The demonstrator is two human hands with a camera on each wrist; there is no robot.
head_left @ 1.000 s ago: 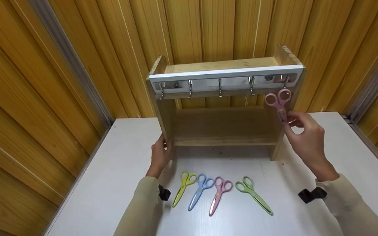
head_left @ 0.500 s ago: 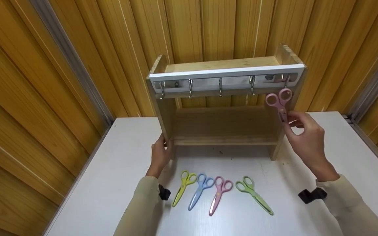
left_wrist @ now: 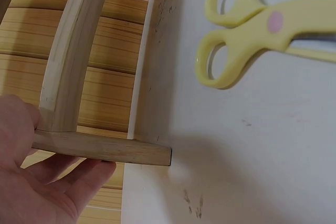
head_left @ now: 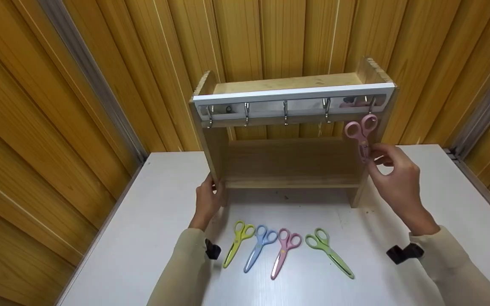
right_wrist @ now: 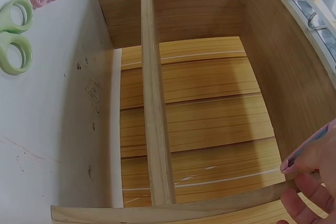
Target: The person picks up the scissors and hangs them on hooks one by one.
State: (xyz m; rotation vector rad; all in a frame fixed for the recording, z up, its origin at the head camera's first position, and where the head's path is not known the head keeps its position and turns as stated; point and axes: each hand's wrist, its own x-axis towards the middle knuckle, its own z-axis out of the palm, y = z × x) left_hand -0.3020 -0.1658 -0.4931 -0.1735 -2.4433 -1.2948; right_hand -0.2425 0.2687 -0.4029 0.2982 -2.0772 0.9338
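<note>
A wooden rack (head_left: 294, 183) carries a white strip with several metal hooks along its top front. Pink scissors (head_left: 363, 137) hang handles up at the rightmost hook, one finger loop against it. My right hand (head_left: 398, 182) pinches their blade end between thumb and fingers, close to the rack's right side; in the right wrist view the tip of the scissors (right_wrist: 287, 166) shows beside the thumb. My left hand (head_left: 207, 199) grips the lower left side panel of the rack, and in the left wrist view its fingers (left_wrist: 89, 182) lie under the panel (left_wrist: 115, 148).
On the white table (head_left: 164, 187) in front of the rack lie yellow scissors (head_left: 238, 243), blue scissors (head_left: 258, 248), a second pair of pink scissors (head_left: 284, 251) and green scissors (head_left: 328, 250). Wood-patterned walls (head_left: 283, 38) stand behind and at the sides.
The lower end of the held scissors has swung slightly left and down, and the blades look more upright. The left hand stays where it was on the rack.
</note>
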